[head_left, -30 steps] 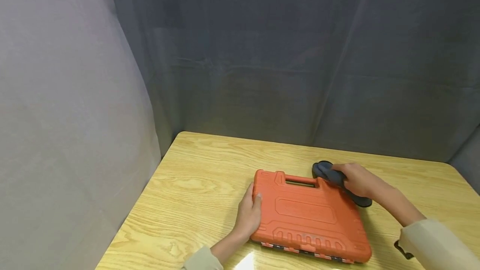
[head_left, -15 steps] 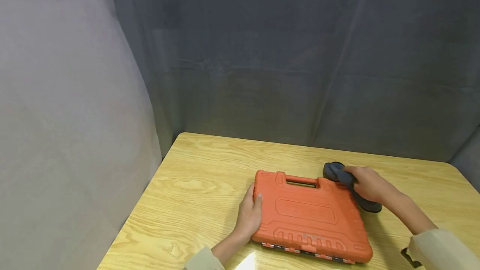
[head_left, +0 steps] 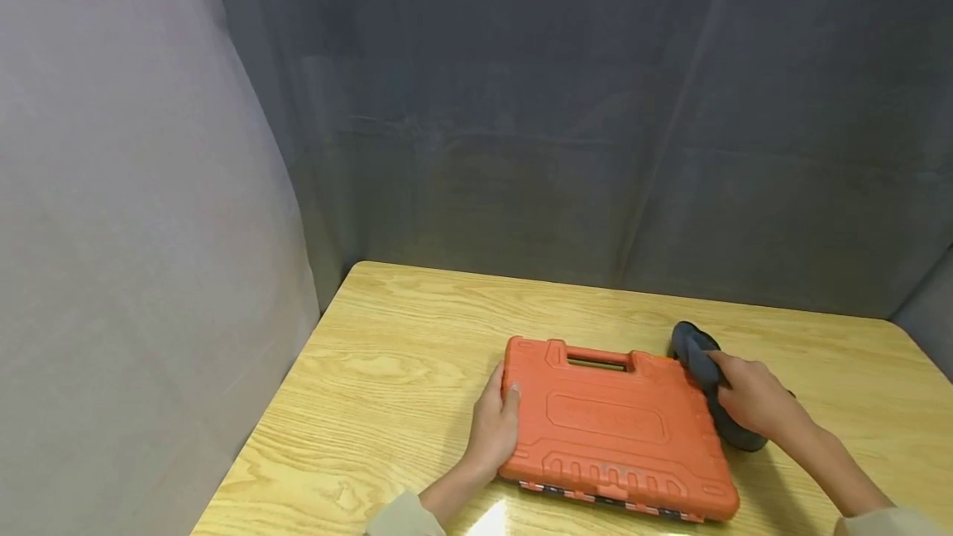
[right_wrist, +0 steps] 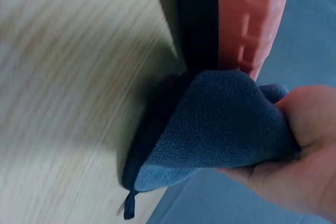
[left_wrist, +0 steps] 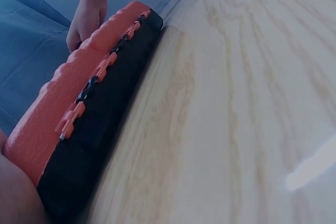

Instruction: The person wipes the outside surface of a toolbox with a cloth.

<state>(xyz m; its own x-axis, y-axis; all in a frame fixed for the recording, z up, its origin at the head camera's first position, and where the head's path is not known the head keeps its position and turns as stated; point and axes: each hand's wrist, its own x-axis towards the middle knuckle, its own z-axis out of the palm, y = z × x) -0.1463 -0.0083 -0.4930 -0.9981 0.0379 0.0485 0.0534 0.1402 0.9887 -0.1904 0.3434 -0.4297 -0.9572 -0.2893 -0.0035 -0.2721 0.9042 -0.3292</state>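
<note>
A red plastic tool case (head_left: pixel 606 420) with a black lower half lies flat on the wooden table, its handle toward the far side. My left hand (head_left: pixel 493 428) grips its left edge, thumb on the lid and fingers down the side. In the left wrist view the case's latches (left_wrist: pixel 86 88) run along the front and are fastened. My right hand (head_left: pixel 755 395) holds a folded dark blue-grey cleaning cloth (head_left: pixel 696 358) against the case's right side near the far corner. The right wrist view has the fuzzy cloth (right_wrist: pixel 220 124) bunched in my fingers, its black-edged end hanging down with a small loop.
The wood-grain table (head_left: pixel 387 354) stretches left of and behind the case. A dark grey curtain (head_left: pixel 484 147) hangs behind the table's far edge, and a light grey one (head_left: pixel 134 230) hangs on the left.
My right hand has slid the cloth rightward and toward me, from the case's top far-right corner to its right side. The left hand and the case stay put.
</note>
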